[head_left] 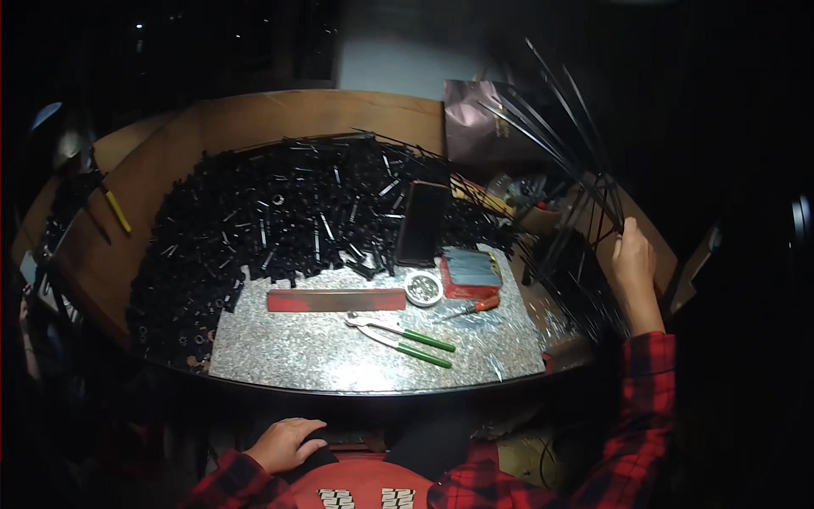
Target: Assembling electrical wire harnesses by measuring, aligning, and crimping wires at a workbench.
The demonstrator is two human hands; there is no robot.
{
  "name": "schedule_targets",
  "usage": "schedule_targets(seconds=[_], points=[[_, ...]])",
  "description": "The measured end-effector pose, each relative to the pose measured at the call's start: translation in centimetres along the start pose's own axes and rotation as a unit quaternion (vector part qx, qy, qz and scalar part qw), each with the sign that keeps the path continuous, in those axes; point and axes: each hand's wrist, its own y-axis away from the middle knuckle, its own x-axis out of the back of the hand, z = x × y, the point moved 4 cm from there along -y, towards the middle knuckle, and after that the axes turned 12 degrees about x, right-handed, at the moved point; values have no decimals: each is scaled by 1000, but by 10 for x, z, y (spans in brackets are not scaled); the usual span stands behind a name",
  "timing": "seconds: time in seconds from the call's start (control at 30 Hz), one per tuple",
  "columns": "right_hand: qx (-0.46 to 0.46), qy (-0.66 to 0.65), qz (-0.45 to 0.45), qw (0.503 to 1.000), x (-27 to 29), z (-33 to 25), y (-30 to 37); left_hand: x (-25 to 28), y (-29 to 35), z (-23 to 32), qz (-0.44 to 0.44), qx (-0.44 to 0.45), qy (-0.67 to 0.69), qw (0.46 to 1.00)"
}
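Note:
At the right, raised above the table's edge, my right hand [634,258] is closed round the lower ends of several long thin black strips [555,140], which fan out up and to the left. My left hand [288,444] lies on my lap, palm down, fingers loosely stretched and holding nothing. Between the hands, green-handled pliers [405,341] lie with handles spread on a speckled stone slab [297,356]. Above them is a long red-and-dark bar [337,300]. A small round dish [423,289] of shiny bits and a screwdriver [476,306] with an orange handle are nearby.
Small black parts [288,204] are heaped behind the slab, inside a curved wooden rim [339,102]. A dark phone [422,224] leans against the heap. Beside it sits a red box [471,273] with a grey top. A shiny bag [479,127] stands at the back right.

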Motion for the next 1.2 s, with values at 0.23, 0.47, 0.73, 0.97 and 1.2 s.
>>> schedule_targets(seconds=[0.23,0.47,0.73,0.97,1.2], points=[[10,-337,20,941,3,-75,-16,66,-8,46,130,-63,82,986],[31,-513,-67,855,17,-153,-19,135,-24,80,285,-135,82,945],[204,-491,-3,847,61,-246,-10,180,-85,81,315,-42,120,940],[342,-404,-52,847,64,-320,-3,136,-106,118,253,-109,46,960],[320,-421,-64,846,76,-353,-16,126,-110,108,331,-86,186,921]])
